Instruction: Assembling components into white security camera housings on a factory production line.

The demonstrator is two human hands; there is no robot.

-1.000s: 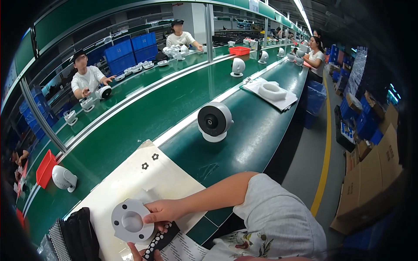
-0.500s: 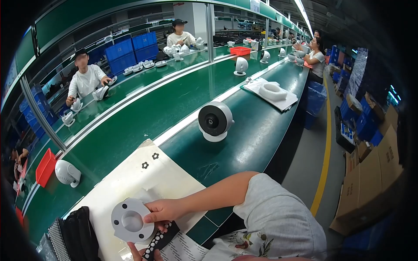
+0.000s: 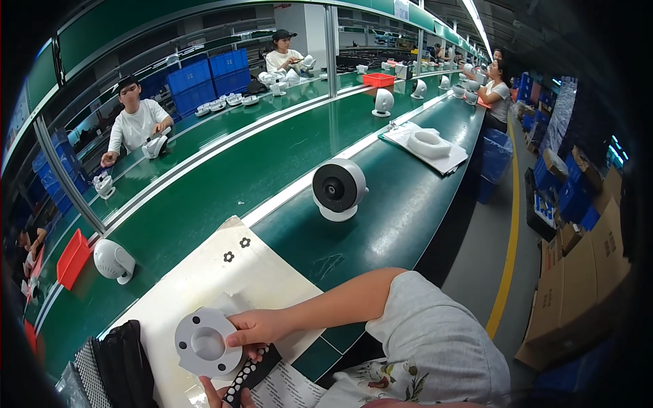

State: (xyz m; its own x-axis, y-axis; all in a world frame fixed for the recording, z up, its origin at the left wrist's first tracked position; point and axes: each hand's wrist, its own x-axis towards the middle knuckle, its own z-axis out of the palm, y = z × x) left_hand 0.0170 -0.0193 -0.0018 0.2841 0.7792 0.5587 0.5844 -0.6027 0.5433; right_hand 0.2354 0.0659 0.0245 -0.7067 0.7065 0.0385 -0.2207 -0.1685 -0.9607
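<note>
My right hand (image 3: 257, 328) is closed on the rim of a white round base (image 3: 187, 350). This base has a ring-shaped hollow in its middle and several black round pads near its edge. Low in the picture, my left hand (image 3: 213, 394) has its fingers around a black strip with white round spots (image 3: 246, 372); the rest of that hand is cut off by the lower edge. One left fingertip is close under the base. Beneath both hands lies a cream-coloured board (image 3: 204, 272), with a printed sheet (image 3: 289, 387) beside the strip.
A white camera with a black front (image 3: 339, 190) stands upright on the green bench. Farther along, a white moulded part (image 3: 428, 143) rests on papers. A white device (image 3: 113, 261) rides the belt by a red bin (image 3: 73, 260). Black cloth (image 3: 122, 360) lies left; co-workers sit across.
The white device near the red bin has moved right along the belt. Across the belt, a co-worker's hand has drawn back from a white part. My hands have hardly moved.
</note>
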